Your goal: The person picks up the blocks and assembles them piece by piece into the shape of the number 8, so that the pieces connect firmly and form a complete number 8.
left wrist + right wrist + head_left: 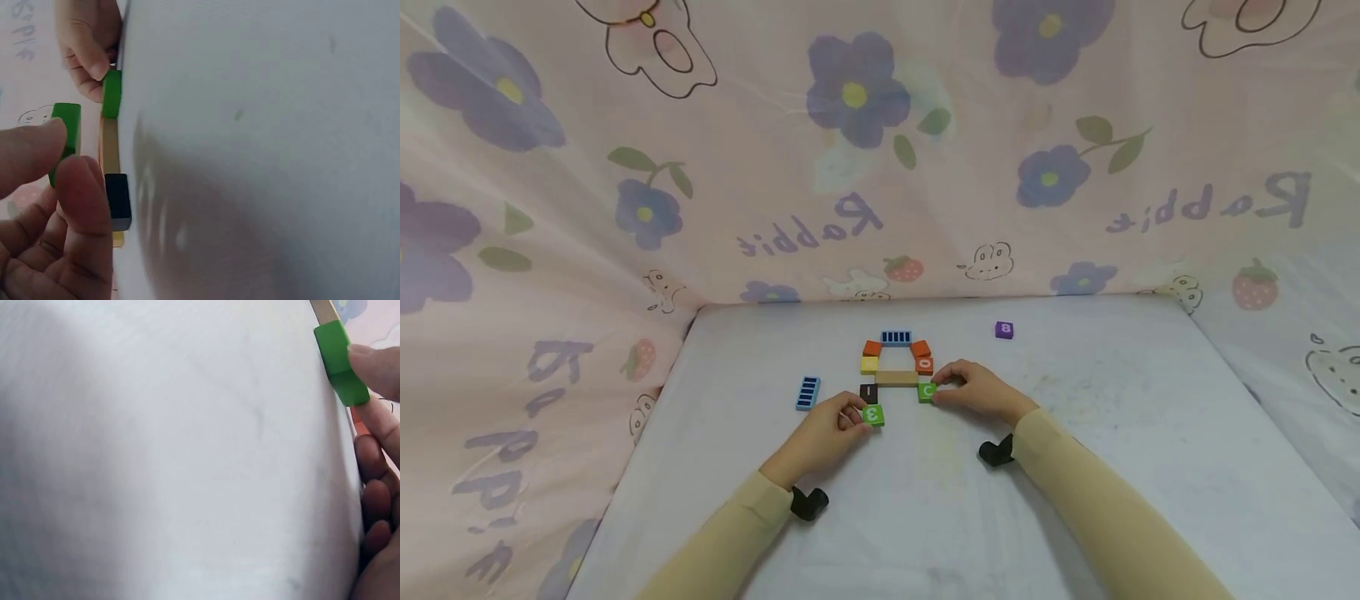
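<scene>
My left hand [818, 433] pinches a green block marked 3 [873, 415] between thumb and fingers. In the left wrist view that green block [70, 119] is held up off the table. Across from it, my right hand [979, 393] grips a green block marked C [927, 392] by its side, at the right end of a tan plank [897, 379]. Below the plank's left end lies a dark block [868, 393] with a white mark. Beyond the plank are a yellow block [869, 365], an orange block marked 0 [924, 366], and two plain orange blocks, topped by a blue barred block [896, 337].
Another blue barred block [807, 393] lies left of my left hand. A purple block marked 8 [1004, 330] sits at the back right. The white table [1150, 467] ends at a patterned pink curtain [940, 208] behind and on both sides.
</scene>
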Action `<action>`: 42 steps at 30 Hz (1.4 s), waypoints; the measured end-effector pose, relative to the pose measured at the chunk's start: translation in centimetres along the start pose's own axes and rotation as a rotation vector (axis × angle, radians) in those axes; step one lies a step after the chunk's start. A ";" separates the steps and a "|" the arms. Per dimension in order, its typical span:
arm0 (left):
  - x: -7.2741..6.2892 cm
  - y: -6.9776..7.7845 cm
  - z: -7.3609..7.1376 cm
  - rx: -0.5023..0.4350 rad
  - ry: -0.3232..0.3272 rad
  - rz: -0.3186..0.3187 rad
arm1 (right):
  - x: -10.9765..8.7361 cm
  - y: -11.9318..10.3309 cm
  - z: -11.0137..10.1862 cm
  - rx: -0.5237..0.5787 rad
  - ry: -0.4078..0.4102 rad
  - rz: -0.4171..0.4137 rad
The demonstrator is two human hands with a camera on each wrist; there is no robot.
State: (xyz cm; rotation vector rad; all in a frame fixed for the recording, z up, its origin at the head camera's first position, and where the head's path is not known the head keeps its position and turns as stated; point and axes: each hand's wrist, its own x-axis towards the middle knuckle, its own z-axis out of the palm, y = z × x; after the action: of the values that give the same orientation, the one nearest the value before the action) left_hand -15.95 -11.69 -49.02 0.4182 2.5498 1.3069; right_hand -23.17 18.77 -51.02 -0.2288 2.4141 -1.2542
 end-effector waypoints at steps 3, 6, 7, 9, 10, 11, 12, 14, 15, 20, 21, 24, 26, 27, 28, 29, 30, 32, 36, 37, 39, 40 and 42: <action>0.4 -0.4 0.5 0.006 -0.006 -0.020 | 0.1 0.1 0.0 0.008 -0.001 0.001; 0.8 -0.9 0.8 -0.014 -0.023 -0.053 | 0.1 0.2 0.0 0.017 -0.001 0.005; 0.9 -1.0 0.9 -0.026 -0.031 -0.067 | 0.1 0.1 0.0 0.020 -0.002 0.008; 1.0 -1.4 1.0 -0.058 -0.047 -0.097 | 0.1 0.1 0.0 0.020 -0.004 0.014; 1.1 -1.4 1.1 -0.075 -0.053 -0.108 | 0.1 0.1 0.1 0.023 -0.006 0.018; 1.1 -1.5 1.1 -0.089 -0.057 -0.119 | 0.1 0.1 0.0 0.024 -0.006 0.022; 1.2 -1.6 1.1 -0.105 -0.063 -0.126 | 0.2 0.1 0.0 0.023 -0.006 0.024; 1.3 -1.6 1.1 -0.131 -0.072 -0.140 | 0.1 0.0 0.0 0.018 -0.002 0.033; 1.4 -1.6 1.0 -0.143 -0.076 -0.146 | 0.1 -0.1 0.0 0.015 0.000 0.037; 1.6 -1.1 0.7 -0.201 -0.090 -0.179 | -0.1 -0.3 0.0 0.014 -0.004 0.046; 1.6 -1.1 0.7 -0.211 -0.090 -0.187 | -0.1 -0.3 0.0 0.015 -0.006 0.046; 1.6 -1.0 0.7 -0.226 -0.085 -0.204 | -0.1 -0.3 0.0 0.015 -0.005 0.037; 1.5 -1.0 0.7 -0.237 -0.079 -0.213 | -0.2 -0.2 0.0 0.010 -0.003 0.027; 1.5 -1.0 0.8 -0.243 -0.075 -0.217 | -0.2 -0.2 0.0 0.009 -0.001 0.024; 1.5 -1.0 0.8 -0.247 -0.071 -0.219 | -0.2 -0.2 0.0 0.006 0.002 0.023; 1.5 -1.0 0.9 -0.253 -0.067 -0.219 | -0.1 -0.2 0.0 0.005 0.004 0.023; 1.6 -1.1 0.9 -0.256 -0.064 -0.219 | -0.1 -0.2 0.0 0.003 0.008 0.028; 1.6 -1.2 0.9 -0.256 -0.060 -0.222 | -0.1 -0.2 0.1 -0.002 0.009 0.030; 1.6 -1.3 1.0 -0.247 -0.052 -0.229 | 0.0 -0.2 0.1 -0.011 0.006 0.025; 1.6 -1.3 1.0 -0.248 -0.051 -0.232 | 0.0 -0.1 0.1 -0.011 0.005 0.021; 1.7 -1.3 1.0 -0.250 -0.048 -0.241 | 0.0 -0.1 0.1 -0.013 0.004 0.014; 1.7 -1.3 1.0 -0.251 -0.047 -0.246 | 0.0 0.0 0.1 -0.012 0.006 0.015; 1.7 -1.3 1.1 -0.254 -0.048 -0.251 | 0.0 0.1 0.1 -0.013 0.003 0.008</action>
State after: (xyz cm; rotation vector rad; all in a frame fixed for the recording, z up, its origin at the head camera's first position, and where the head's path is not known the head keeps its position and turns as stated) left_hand -17.35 -11.00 -50.83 0.0757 2.2679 1.4757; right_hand -23.14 18.76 -51.10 -0.2201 2.4242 -1.2367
